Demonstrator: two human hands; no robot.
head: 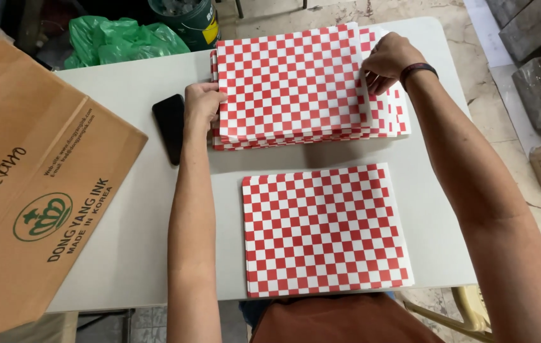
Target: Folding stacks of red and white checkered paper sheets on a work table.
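fingers (381,75) pinch checkered sheet stack (293,82), white table (124,209), stone floor (480,82).

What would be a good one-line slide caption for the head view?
Both hands, left and right, grip opposite edges of the far stack of red-checked paper; a second stack lies nearer.

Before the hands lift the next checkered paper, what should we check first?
1. Left hand steadies the left edge of the big stack: ok.
2. Right hand pinches the right edge of the top sheet: ok.
3. Only one sheet pinched: cannot tell.
4. Small pile nearer the person lies flat and square: ok.
5. Black phone lies apart from both piles: ok.
6. Cardboard box stays off the papers: ok.
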